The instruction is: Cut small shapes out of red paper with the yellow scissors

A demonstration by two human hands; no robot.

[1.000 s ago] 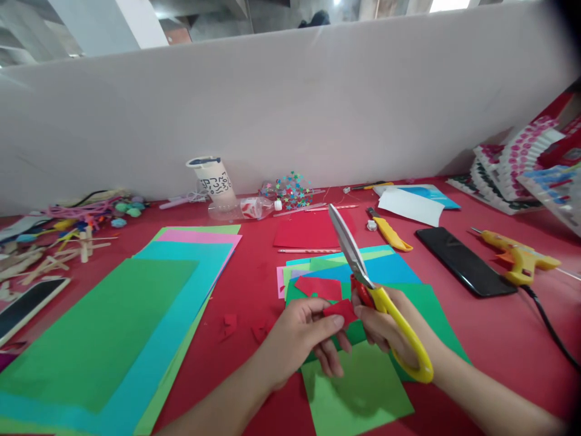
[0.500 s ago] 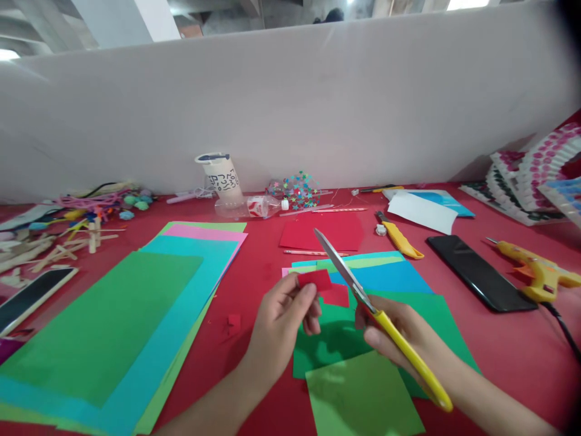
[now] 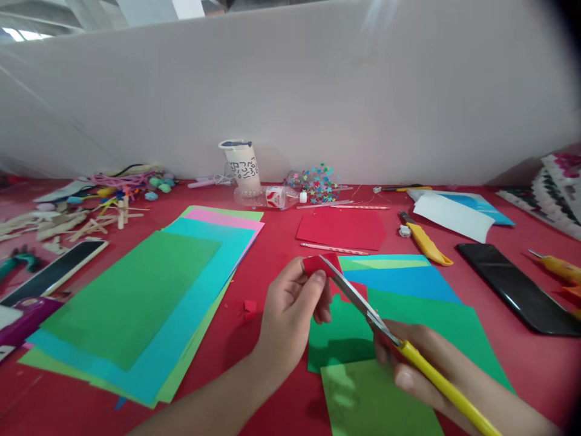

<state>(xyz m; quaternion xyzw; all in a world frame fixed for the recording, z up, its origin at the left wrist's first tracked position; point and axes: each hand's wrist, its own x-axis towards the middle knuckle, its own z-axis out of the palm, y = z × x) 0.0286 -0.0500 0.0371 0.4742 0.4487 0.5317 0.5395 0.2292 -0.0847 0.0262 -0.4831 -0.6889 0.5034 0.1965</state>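
Between thumb and fingers, my left hand (image 3: 295,303) pinches a small piece of red paper (image 3: 313,266). My right hand (image 3: 417,351) grips yellow-handled scissors (image 3: 370,312), whose blades point up and left and lie at the red paper's right side. I cannot tell whether the blades have bitten into it. Another red paper scrap (image 3: 358,293) shows just behind the blades, above the dark green sheet (image 3: 436,327). Below my hands lies a light green sheet (image 3: 376,399). A small folded red piece (image 3: 248,309) rests on the table left of my left hand.
Coloured sheets (image 3: 136,297) are stacked at left, near a phone (image 3: 59,269) and wooden sticks (image 3: 95,227). A cup (image 3: 242,166), a plastic bottle (image 3: 272,197) and red sheets (image 3: 340,229) stand or lie farther back. At right are a yellow cutter (image 3: 426,242), a black phone (image 3: 517,287) and a glue gun (image 3: 560,266).
The scissors' blades have come onto the red paper in my left hand; before, they stood apart to its right. The view has shifted, so the table's things appear farther right.
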